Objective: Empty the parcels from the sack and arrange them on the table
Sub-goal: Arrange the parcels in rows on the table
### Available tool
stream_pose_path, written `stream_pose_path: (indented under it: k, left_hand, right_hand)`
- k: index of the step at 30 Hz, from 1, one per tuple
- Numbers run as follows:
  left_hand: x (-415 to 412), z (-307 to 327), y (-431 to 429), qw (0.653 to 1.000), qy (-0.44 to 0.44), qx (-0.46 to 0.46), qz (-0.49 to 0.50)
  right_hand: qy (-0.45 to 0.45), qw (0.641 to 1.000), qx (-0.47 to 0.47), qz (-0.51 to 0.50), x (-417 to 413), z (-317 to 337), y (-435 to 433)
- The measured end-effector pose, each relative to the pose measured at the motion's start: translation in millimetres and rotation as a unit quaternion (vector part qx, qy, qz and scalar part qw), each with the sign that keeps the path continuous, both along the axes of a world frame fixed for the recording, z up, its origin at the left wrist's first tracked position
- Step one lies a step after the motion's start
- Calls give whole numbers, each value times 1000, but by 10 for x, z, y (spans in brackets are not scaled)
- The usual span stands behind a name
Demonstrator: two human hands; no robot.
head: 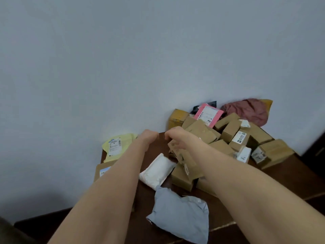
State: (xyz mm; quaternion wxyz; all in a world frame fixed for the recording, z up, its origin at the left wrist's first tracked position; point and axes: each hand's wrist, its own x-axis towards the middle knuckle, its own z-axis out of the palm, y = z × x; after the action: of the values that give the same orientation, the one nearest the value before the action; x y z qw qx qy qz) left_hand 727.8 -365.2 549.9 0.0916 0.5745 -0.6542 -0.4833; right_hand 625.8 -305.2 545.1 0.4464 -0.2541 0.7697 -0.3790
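Dark wood table (290, 175) against pale wall (123, 67), parcels (202, 132) heaped; left grip (149, 137) curled empty, right grip (176, 136) unclear.

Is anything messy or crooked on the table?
Yes. The cardboard boxes are tumbled in a heap on the right of the table, tilted every way. A pink mailer leans on the wall behind them, and a yellow mailer bends up against the wall at the left.

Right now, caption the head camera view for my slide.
Left hand and right hand reach across a dark table toward heaped cardboard boxes, near a yellow parcel, white parcel and grey parcel.
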Motion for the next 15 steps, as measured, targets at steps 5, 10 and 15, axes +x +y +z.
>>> stream_pose_path:
  k: [5,10,15]
  left_hand:
    - [-463,60,315,998,1,19,-52]
    - [-770,-88,329,996,-18,37,-79]
    - [-1018,-262,60,993,-22,75,-92]
  right_hand:
    - [20,998,-25,-51,-490,101,367]
    - [70,994,-22,-80,-903,16,474]
    - [163,981,11,-100,-1263,-159,341]
